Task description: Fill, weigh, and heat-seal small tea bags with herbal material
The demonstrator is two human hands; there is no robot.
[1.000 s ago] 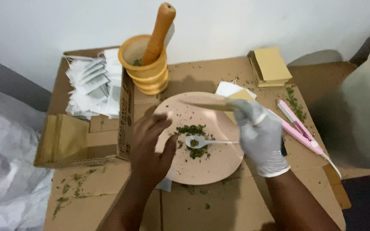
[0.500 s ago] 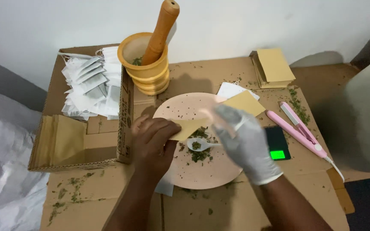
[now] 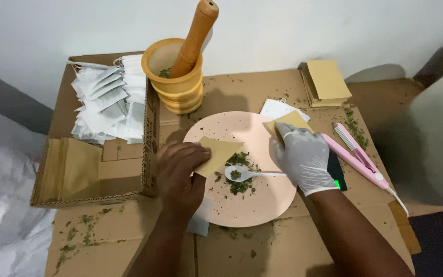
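My bare left hand [image 3: 180, 172] pinches a flat tan paper pouch [image 3: 219, 153] over the left part of a pink plate [image 3: 247, 215]. A small heap of chopped green herbs [image 3: 239, 182] lies on the plate, with more flakes scattered around it. A white spoon [image 3: 244, 174] rests on the heap with herbs in its bowl. Its handle runs right into my white-gloved right hand [image 3: 303, 156], which lies over the plate's right rim. The gloved fingertips touch another tan pouch [image 3: 293, 120].
A wooden mortar [image 3: 175, 79] with a pestle [image 3: 193, 36] stands behind the plate. An open cardboard box [image 3: 98, 164] of white sachets [image 3: 108, 105] sits left. A stack of tan pouches [image 3: 326, 82], a pink sealer tool [image 3: 357, 159] and a small black scale [image 3: 336, 172] lie right.
My left hand has taken up a tan pouch and now holds it alone over the plate. My gloved right hand drew back to the right rim, with the spoon still in the herbs.
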